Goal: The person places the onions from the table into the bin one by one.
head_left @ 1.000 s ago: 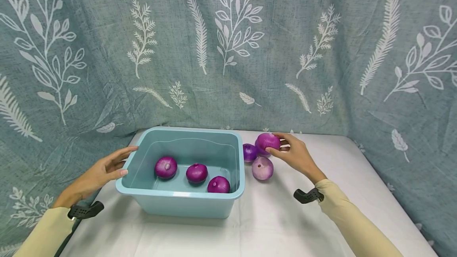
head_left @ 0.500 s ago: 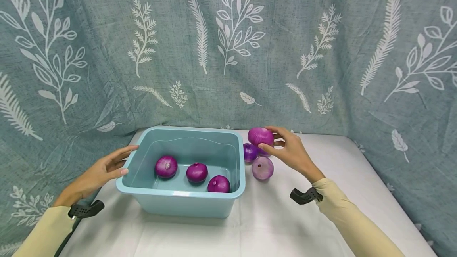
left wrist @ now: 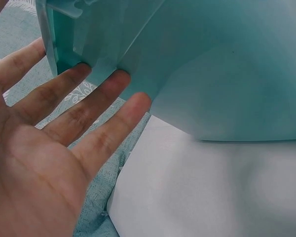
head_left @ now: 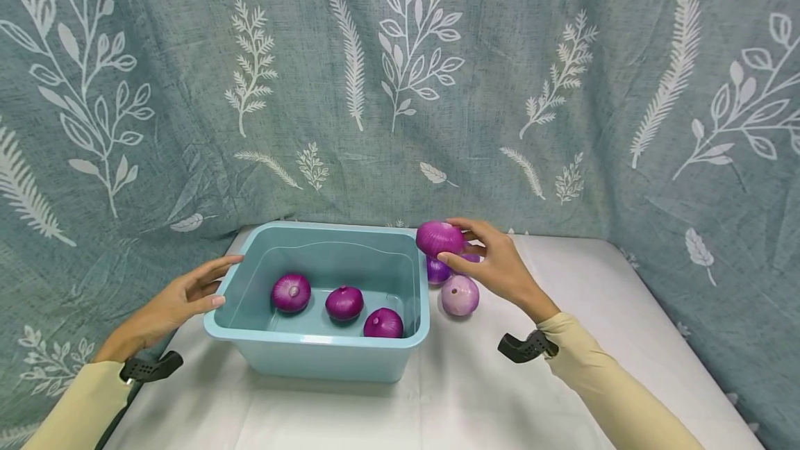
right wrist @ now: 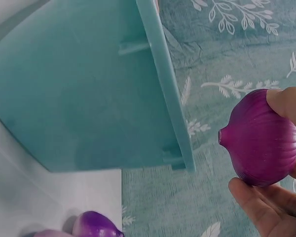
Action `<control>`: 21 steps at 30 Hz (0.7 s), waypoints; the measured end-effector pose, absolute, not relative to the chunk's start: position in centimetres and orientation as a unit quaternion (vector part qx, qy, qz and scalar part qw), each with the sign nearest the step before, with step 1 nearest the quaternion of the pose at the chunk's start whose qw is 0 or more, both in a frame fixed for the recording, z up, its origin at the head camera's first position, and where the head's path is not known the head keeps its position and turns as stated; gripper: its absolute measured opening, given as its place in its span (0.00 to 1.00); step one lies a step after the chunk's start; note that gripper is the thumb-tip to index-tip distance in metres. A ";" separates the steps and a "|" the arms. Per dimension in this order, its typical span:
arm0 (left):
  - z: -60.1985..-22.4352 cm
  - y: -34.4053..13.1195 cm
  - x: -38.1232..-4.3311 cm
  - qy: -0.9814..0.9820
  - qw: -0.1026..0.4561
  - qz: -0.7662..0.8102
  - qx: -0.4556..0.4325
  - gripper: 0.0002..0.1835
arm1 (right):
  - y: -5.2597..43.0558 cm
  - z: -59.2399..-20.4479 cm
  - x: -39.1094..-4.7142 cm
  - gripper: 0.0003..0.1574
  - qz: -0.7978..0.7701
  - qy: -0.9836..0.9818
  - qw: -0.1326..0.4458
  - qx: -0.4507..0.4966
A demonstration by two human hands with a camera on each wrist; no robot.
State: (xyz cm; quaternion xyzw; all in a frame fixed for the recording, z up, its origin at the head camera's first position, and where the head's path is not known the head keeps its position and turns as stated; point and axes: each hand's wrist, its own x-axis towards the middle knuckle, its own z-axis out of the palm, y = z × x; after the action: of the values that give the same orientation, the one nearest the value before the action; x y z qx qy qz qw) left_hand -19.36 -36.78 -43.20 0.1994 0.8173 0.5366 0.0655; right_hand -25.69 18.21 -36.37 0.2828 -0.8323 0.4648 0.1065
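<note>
A red onion [head_left: 439,239] is gripped between the thumb and fingers of my right hand [head_left: 496,266], raised beside the right rim of a light blue plastic bin [head_left: 319,340]. The right wrist view shows the same onion [right wrist: 261,138] with its stem end toward the bin wall [right wrist: 89,89]. Inside the bin lie three red onions, a left one [head_left: 290,293], a middle one [head_left: 344,303] and a right one [head_left: 383,323]. My left hand [head_left: 169,307] touches the bin's left side; in the left wrist view its fingers [left wrist: 106,136] are extended against the wall.
Right of the bin, a pale onion [head_left: 460,296] and a purple onion [head_left: 437,271] sit on the white tabletop [head_left: 500,380]. Another onion [head_left: 473,258] is partly hidden behind my right hand. A patterned blue-grey cloth [head_left: 375,89] hangs behind and beside the table.
My right hand has lifted the red onion off the group and carried it left, toward the bin's right rim. The left hand and the bin look unmoved.
</note>
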 end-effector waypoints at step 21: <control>-43.2 -36.8 -19.3 0.810 0.068 0.545 0.206 0.36 | 15.2 -38.1 -25.3 0.40 0.496 -0.806 0.042 0.321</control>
State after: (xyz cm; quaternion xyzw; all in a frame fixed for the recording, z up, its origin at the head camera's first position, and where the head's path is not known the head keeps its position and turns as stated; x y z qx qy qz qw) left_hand -19.31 -36.78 -43.22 0.2060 0.8100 0.5447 0.0685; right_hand -25.25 15.24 -38.06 0.3209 -0.8060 0.4956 0.0423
